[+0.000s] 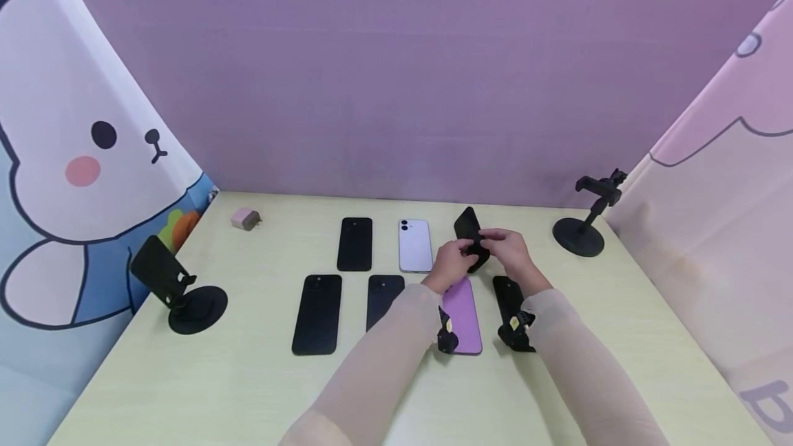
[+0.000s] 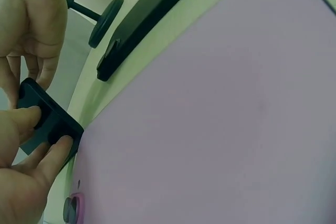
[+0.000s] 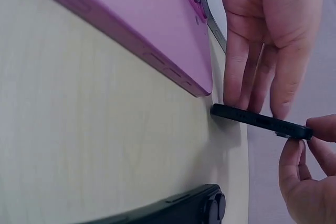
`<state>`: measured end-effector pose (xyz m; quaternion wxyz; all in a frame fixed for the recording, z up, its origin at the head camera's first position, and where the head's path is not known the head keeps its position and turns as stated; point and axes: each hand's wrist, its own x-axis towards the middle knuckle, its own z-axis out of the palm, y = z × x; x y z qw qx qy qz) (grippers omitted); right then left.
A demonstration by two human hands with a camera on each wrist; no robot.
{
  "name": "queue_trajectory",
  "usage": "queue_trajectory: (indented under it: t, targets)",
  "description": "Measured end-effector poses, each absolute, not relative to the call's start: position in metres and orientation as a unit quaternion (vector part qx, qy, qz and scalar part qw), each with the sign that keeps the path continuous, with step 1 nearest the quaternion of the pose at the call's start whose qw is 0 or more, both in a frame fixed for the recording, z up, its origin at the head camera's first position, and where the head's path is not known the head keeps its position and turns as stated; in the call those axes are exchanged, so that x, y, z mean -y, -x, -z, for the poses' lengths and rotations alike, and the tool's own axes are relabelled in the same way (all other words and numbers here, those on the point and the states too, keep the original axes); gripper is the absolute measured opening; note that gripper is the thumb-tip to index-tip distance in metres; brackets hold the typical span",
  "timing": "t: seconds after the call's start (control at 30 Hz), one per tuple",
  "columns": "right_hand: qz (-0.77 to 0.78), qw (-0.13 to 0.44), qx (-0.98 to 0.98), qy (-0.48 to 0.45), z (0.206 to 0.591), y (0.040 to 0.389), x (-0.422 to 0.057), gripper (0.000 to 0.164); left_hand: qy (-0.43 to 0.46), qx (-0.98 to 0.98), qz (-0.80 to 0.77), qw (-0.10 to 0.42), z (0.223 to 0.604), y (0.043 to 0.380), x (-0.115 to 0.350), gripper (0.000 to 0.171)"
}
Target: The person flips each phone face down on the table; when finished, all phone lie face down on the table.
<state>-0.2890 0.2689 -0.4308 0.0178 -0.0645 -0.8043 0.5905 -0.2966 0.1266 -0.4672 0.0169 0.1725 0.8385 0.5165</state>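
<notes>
A black phone (image 1: 469, 224) is held tilted up between both hands at the back right of the table. Its bottom and right side are in the left hand (image 1: 452, 266) and right hand (image 1: 509, 253). In the right wrist view the right hand (image 3: 310, 187) pinches one edge of the phone (image 3: 257, 120), while the left hand's fingertips (image 3: 231, 98) meet its upper face. A purple phone (image 1: 463, 315) lies under the left wrist. Beneath the right wrist lies another black phone (image 1: 508, 294), partly hidden by the wrist camera.
A white phone (image 1: 416, 246) and several dark phones, including one front left (image 1: 317, 315), lie in rows. Black stands rise at the left (image 1: 198, 310) and back right (image 1: 579, 237). A small pink-and-grey block (image 1: 246, 219) sits at the back left, by the curtain (image 1: 372, 88).
</notes>
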Motion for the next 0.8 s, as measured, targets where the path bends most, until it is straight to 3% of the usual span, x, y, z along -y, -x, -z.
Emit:
queue_trajectory:
  t: [0.27, 0.53, 0.8]
  targets:
    - [-0.632, 0.017, 0.773, 0.045, 0.4332, 0.2881, -0.2687, 0.034, -0.128, -0.747, -0.65, 0.051, 0.4691, 0.2943, -0.1266, 0.032]
    - [-0.641, -0.001, 0.767, 0.034, 0.4375, 0.2875, -0.2666, 0.035, -0.107, -0.686, -0.716, 0.077, 0.4696, 0.2942, -0.124, 0.038]
    - [-0.64, -0.047, 0.766, 0.024, 0.44, 0.2853, -0.266, 0.038, -0.091, -0.655, -0.745, 0.084, 0.4697, 0.2962, -0.1217, 0.043]
